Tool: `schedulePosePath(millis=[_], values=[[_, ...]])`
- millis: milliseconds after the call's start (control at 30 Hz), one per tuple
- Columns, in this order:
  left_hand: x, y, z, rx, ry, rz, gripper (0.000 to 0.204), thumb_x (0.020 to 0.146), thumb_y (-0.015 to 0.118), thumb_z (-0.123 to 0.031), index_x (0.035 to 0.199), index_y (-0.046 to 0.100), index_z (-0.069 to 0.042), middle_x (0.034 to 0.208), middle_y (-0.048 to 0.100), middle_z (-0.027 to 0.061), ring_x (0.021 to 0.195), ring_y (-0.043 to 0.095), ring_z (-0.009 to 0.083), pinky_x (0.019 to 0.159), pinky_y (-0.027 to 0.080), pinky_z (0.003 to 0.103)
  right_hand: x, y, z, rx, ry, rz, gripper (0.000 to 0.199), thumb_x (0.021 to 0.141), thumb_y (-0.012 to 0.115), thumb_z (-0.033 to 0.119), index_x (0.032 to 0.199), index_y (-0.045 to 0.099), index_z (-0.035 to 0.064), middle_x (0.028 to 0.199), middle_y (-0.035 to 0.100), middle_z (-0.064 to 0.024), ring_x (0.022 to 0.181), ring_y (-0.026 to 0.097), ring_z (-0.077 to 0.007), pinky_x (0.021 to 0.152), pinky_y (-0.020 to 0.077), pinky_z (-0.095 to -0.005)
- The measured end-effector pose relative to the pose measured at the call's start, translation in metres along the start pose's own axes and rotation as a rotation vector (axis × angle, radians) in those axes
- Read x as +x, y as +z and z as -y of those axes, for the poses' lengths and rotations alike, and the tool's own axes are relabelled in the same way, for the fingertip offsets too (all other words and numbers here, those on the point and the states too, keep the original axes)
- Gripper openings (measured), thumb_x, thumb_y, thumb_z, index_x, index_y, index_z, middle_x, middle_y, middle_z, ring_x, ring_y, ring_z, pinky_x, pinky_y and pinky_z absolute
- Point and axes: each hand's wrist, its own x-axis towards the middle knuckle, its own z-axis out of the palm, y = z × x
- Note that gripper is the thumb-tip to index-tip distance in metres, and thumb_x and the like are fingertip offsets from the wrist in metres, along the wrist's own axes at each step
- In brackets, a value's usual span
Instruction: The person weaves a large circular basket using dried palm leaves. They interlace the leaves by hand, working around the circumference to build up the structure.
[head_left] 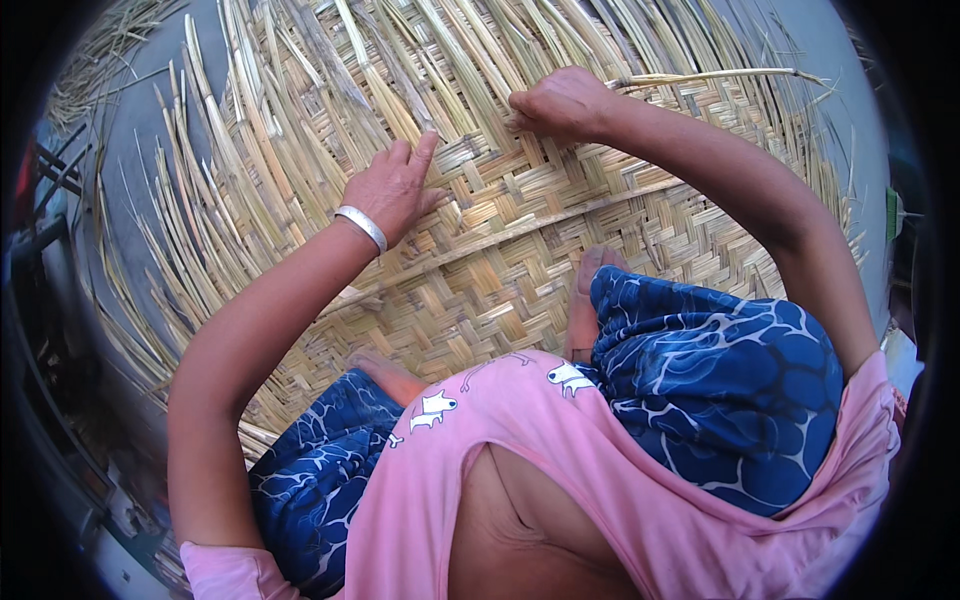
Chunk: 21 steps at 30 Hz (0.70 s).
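A large woven mat (500,300) of pale yellow, flattened reed strips lies under my hands and feet. My left hand (390,190), with a white bangle (362,228) at its wrist, rests on the weave. Its index finger and thumb are stretched apart, and it holds nothing. Farther off and to the right, my right hand (562,103) is closed, knuckles up, over the strips at the edge of the weave. A long thin reed strip (700,77) runs out to the right from beside this fist. The fingertips are partly hidden, but they appear to grip a strip.
Loose, unwoven strip ends (300,90) fan out along the far and left sides of the mat. My bare feet (583,310) stand on its near part. Grey floor (180,60) surrounds it, with a pile of loose straw (100,60) at the far left.
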Motion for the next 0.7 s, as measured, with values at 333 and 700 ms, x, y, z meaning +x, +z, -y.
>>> schedulePosePath(millis=[333, 700], values=[[0.025, 0.009, -0.005, 0.206, 0.147, 0.168, 0.074, 0.088, 0.055, -0.045, 0.141, 0.025, -0.003, 0.106, 0.055, 0.0185, 0.081, 0.066, 0.0309, 0.06, 0.055, 0.04, -0.008, 0.007, 0.002, 0.104, 0.018, -0.019, 0.022, 0.087, 0.058, 0.034, 0.094, 0.065, 0.0145, 0.084, 0.068, -0.01, 0.082, 0.066, -0.029, 0.069, 0.051, -0.0423], [0.032, 0.005, -0.015, 0.278, 0.205, 0.244, 0.079, 0.089, 0.053, -0.048, 0.14, 0.027, 0.006, 0.103, 0.058, 0.0181, 0.079, 0.066, 0.0272, 0.064, 0.054, 0.037, -0.002, 0.01, -0.009, 0.125, -0.002, -0.02, 0.024, 0.084, 0.06, 0.037, 0.09, 0.064, 0.0141, 0.082, 0.067, -0.0106, 0.082, 0.065, -0.0312, 0.071, 0.0503, -0.0431]])
